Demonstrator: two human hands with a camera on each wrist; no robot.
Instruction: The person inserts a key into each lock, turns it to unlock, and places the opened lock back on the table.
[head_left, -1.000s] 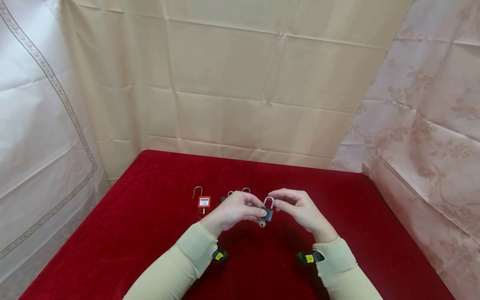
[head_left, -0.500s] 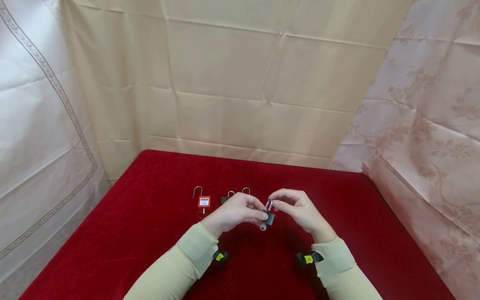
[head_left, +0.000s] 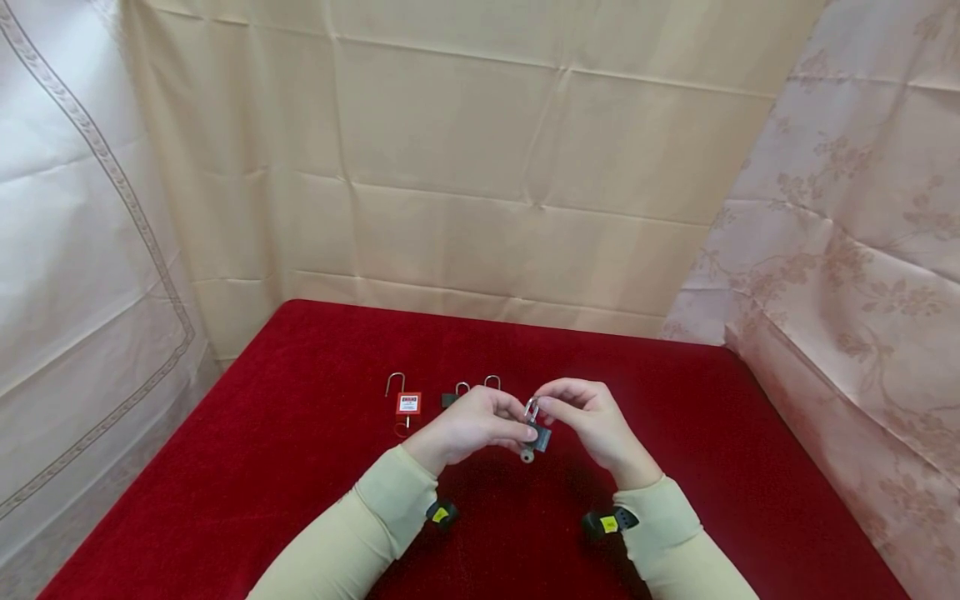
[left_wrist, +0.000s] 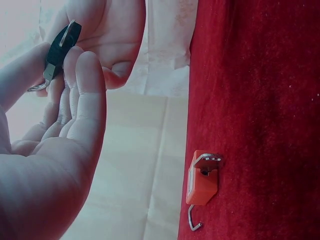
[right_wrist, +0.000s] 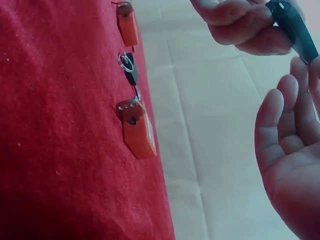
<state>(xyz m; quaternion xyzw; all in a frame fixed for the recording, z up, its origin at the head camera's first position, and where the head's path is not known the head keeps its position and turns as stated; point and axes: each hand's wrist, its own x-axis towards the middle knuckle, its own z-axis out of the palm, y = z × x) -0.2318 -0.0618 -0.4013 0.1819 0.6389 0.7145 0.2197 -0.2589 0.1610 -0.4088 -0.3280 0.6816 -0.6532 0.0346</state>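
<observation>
In the head view my left hand (head_left: 476, 423) pinches the body of a small dark padlock (head_left: 543, 438) between thumb and fingers. A key (head_left: 527, 457) with a round head sticks out below the body. My right hand (head_left: 588, 418) pinches the top of the silver shackle (head_left: 531, 408), which stands turned against the body. Whether one leg is out of the body is too small to tell. The left wrist view shows the dark padlock (left_wrist: 62, 46) edge-on between both hands. In the right wrist view the padlock (right_wrist: 296, 29) sits at the upper right.
Left of my hands, a red padlock (head_left: 408, 404) lies with its shackle raised on the red cloth (head_left: 337, 483). Beside it is a black padlock (head_left: 450, 400). Another shackle (head_left: 492, 382) shows behind my left hand; its red body (right_wrist: 138, 132) appears in the right wrist view.
The right hand has moved slightly left and the shackle has turned with it, now looking narrower. The held padlock has dipped and tilted a little. The padlocks on the cloth have not moved.
</observation>
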